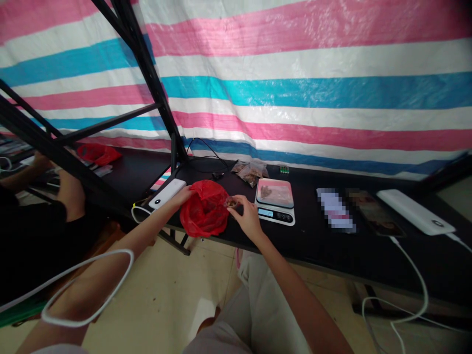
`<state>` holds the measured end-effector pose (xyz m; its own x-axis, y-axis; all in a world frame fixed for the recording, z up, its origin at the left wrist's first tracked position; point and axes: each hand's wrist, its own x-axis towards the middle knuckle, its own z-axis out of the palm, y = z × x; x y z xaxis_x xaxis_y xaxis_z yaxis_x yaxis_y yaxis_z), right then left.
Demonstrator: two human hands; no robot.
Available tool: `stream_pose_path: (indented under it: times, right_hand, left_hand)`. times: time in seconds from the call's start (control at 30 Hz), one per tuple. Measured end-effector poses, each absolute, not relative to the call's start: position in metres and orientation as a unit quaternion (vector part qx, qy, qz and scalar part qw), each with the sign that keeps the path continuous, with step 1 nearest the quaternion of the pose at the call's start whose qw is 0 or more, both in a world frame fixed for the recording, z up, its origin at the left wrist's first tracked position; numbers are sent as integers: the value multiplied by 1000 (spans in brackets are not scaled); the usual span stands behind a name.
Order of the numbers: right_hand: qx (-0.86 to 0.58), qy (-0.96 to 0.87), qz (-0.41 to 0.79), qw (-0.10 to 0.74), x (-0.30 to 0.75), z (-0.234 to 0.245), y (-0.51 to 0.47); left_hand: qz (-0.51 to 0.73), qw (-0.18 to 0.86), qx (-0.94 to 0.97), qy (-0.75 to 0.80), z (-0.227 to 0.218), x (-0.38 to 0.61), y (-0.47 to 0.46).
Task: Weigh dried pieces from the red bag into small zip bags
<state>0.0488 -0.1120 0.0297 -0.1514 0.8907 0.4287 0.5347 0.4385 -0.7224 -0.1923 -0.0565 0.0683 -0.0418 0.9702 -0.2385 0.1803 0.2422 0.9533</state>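
Note:
My left hand [183, 195] grips the left rim of a red plastic bag [204, 223], which sits bunched and open-mouthed at the table's front edge. At the bag's right side, my right hand [248, 216] pinches a small clear cup [231, 202] with brown bits in it. Just right of that hand stands a white kitchen scale [291, 216] with a lit display whose digits I cannot read surely. On its plate lies a clear bag [277, 192] with some brown bits at its left end. Behind, several filled clear bags [251, 173] lie in a pile.
Green batteries [284, 169] lie behind the scale. A white power bank [167, 193] is at the left, another [416, 212] at the right beside a cabled phone [379, 216] and a blurred-out screen [336, 210]. A black metal frame [147, 73] rises at left; another person's arm [25, 174] is beyond it.

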Motion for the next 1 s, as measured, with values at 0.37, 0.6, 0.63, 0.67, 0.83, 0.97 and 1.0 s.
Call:
stream_pose_path:
  times: [0.37,0.6,0.63,0.67,0.83,0.97,1.0]
  right_hand:
    - [-548,-647,179,499,153,43,-130]
    - [-597,-587,158,523,195,35,-149]
    - [-600,-583,157,525,198,33,-151]
    - [-602,-581,157,525,200,31,-153]
    - [-604,-577,162,526,209,22,-158]
    - [-601,-572,163,534,212,19,-158]
    - [-601,-572,163,534,212,18,-158]
  left_hand:
    - [330,114,802,485,130,-159,-91]
    - [189,1,898,398,36,-71,-153]
    - [178,0,899,400,17,-66,-151]
    - [186,0,891,413,0,-64,-147]
    - [257,60,844,467,-48,-73,-103]
    - [292,163,830,445,-49,-83,-82]
    - [303,184,828,435,-45,-85,-82]
